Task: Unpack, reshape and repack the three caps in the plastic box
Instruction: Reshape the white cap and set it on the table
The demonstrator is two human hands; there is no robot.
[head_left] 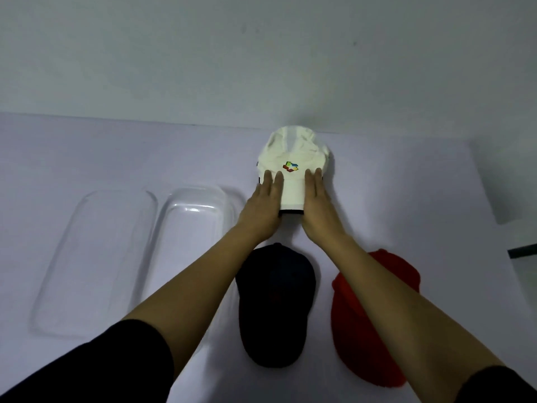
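At the far left of the pale table (87,146) lies a clear plastic lid (93,257), flat and apart from the caps. Just right of it, touching or nearly so, sits the clear plastic box (191,210); no cap shows in the part of it that is visible, and its near end is hidden under the left forearm. Right of the box, near the person, a dark navy cap (276,309) rests on the table with its brim toward the near edge, partly crossed by the left forearm. Further right, a red cap (363,324) lies beside it, apart from it, the right forearm passing over its right side.

Beyond both, close to the wall, sits the white cap (293,158), crown far, brim near, a coloured logo on its front. The left hand (266,205) lies flat, fingers extended, on the left side of the brim; the right hand (316,202) lies the same way on the right side. Both palms press down; neither is clenched round the cap.
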